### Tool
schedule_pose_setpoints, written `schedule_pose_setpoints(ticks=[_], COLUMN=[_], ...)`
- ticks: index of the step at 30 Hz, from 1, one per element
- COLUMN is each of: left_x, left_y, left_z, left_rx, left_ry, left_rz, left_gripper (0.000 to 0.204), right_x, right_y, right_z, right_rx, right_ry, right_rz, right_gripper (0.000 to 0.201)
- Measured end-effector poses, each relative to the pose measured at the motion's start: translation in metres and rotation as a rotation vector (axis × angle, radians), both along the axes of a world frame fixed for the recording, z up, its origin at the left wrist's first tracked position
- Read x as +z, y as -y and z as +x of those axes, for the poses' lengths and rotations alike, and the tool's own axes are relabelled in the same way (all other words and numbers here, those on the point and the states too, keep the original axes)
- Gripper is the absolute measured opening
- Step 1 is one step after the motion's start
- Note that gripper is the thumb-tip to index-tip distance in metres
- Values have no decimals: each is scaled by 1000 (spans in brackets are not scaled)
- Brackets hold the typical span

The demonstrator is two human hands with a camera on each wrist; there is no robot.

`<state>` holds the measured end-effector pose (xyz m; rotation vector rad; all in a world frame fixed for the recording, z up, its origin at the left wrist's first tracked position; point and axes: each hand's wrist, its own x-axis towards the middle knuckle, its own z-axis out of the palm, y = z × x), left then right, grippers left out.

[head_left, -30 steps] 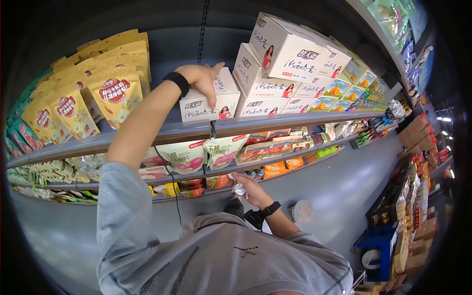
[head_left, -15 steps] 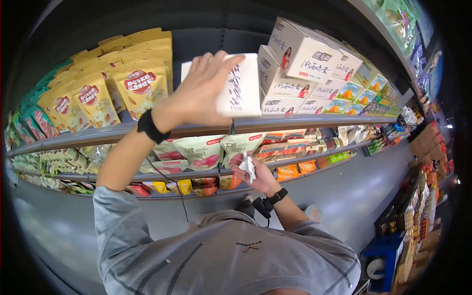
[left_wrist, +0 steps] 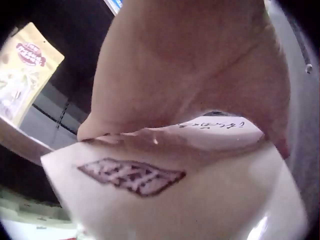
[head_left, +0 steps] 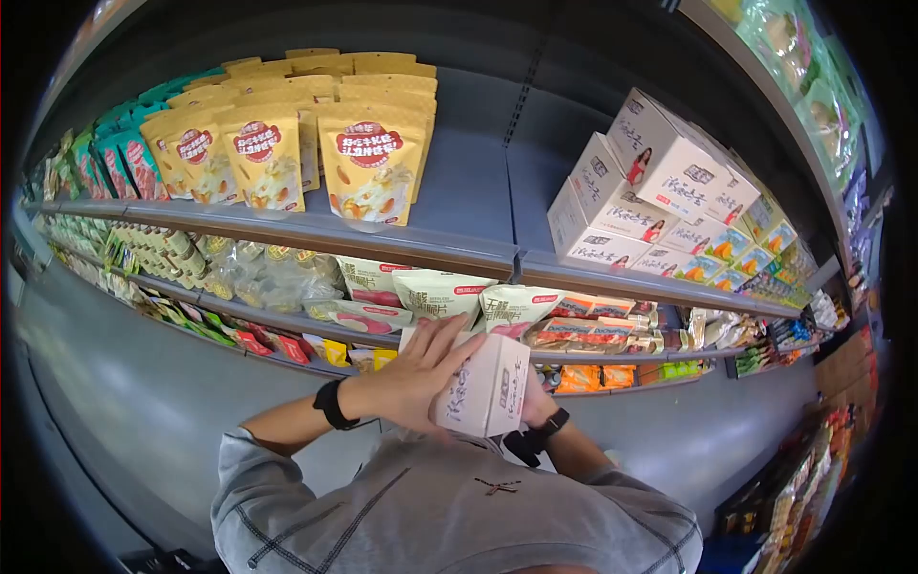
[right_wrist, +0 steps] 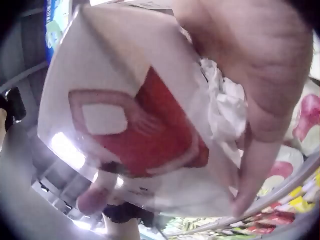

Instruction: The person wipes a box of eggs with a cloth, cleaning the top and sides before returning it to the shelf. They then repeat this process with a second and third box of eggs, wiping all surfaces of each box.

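A white printed box [head_left: 512, 383] is held in front of the grey shirt. My left hand [head_left: 406, 378] grips it from the left with its fingers spread over the box. On the right side my right hand [head_left: 537, 400] holds the box too, mostly hidden behind it in the head view. Crumpled white tissue [right_wrist: 227, 105] lies between the right palm [right_wrist: 260, 65] and the box [right_wrist: 180, 192]. In the left wrist view, the left hand [left_wrist: 190, 65] covers part of the box [left_wrist: 220, 200].
The upper shelf [head_left: 469, 206] holds yellow pouches [head_left: 373, 158] at left and stacked white boxes [head_left: 665, 163] at right. Pale pouches [head_left: 445, 292] stand on the shelf below. More packaged goods line the far right.
My left hand has taken the box off the upper shelf and brought it down toward the chest. The right hand, earlier apart with the tissue, now holds the box too. The head view has shifted left.
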<state>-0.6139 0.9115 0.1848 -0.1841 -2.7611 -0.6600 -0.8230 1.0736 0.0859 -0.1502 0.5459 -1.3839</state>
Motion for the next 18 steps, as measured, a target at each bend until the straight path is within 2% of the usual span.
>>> schedule_pose_setpoints(ticks=[2,5,9,10,13,16,18], left_x=[-22,-44,-59,-66,-96,-112,-111], left_y=[-6,-15,-18,-16,-10,-13,-9], left_z=[4,5,1,0,-4,1,9], left_rx=[41,41,-17,-15,-105,-110,-45], left_ry=[44,72,-36,-13,14,-22,60], left_rz=[152,362,614,632,964,1244,1228], left_gripper=[148,150,151,154,155,147,148], right_x=[6,28,20,11,0,-6,-23], right_y=[-7,-18,-37,-43,-59,-64,-68], right_z=[-6,1,7,9,8,7,-1], right_rx=[20,20,50,73,147,160,83], right_ry=[-192,-256,-357,-551,-571,-839,-887], right_rz=[156,287,326,295,307,345,332], right_gripper=[72,71,63,58,44,35,31])
